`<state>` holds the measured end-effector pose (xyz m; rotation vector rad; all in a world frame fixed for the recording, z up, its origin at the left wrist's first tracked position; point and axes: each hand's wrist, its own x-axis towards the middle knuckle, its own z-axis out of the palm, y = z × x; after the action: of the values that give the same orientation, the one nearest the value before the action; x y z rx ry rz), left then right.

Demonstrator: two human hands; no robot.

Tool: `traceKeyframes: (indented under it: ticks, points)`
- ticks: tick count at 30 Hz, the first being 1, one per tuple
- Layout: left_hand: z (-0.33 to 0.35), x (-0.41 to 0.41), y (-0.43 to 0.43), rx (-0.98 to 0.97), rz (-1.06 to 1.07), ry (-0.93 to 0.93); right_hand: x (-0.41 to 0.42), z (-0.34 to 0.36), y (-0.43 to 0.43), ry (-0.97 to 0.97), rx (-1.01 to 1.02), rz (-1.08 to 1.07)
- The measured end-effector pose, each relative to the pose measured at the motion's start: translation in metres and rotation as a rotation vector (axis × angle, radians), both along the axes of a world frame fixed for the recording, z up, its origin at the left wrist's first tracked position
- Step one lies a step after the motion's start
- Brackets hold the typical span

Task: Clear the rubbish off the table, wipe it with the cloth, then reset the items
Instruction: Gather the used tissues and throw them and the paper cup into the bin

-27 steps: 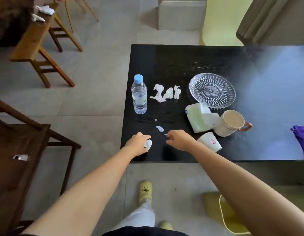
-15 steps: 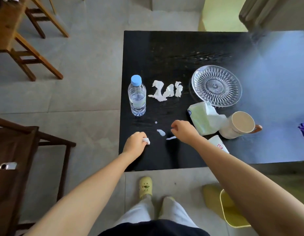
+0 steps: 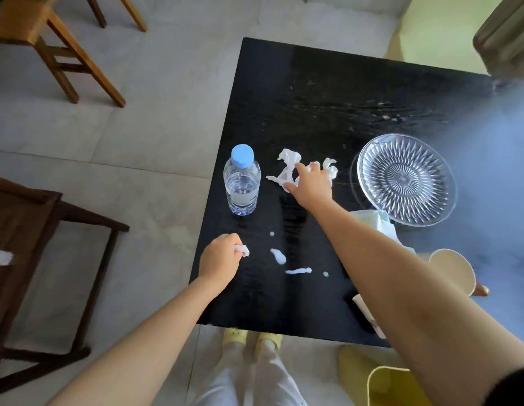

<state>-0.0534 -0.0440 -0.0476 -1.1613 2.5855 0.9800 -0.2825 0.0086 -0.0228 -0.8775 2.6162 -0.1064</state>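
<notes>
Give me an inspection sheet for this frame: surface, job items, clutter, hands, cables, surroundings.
Surface: black table, small white scraps near the front edge.
Job's things: crumpled tissue pieces mid-table; water bottle upright, capped; glass plate; mug partly hidden by the forearm. No cloth identifiable.
Clutter: tissue pack mostly hidden beside the plate.
Grippers: left hand closed in a grip on a tissue wad; right hand fingers spread on the tissue pieces.
Cables: nothing seen.
Surroundings: yellow bin on the floor, wooden chair, dark side table.

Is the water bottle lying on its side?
No. The water bottle stands upright on the table, blue cap on top.
</notes>
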Motion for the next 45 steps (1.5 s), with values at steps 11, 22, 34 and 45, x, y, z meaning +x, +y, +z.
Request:
traceKeyframes:
  ticks: [11,22,34,45]
  points:
    - [0.000,-0.011,0.005,0.049,0.080,0.018,-0.013,-0.024,-0.005,-0.014,-0.150,0.024]
    - [0.038,-0.115,0.030,0.878,0.823,0.387,-0.025,0.074,0.050,-0.481,-0.193,0.144]
    - [0.052,-0.142,0.039,1.445,0.791,0.534,-0.007,0.045,0.060,-0.239,-0.420,-0.104]
    - [0.032,-0.146,0.036,1.172,0.793,0.488,-0.075,0.010,0.064,-0.200,-0.281,-0.096]
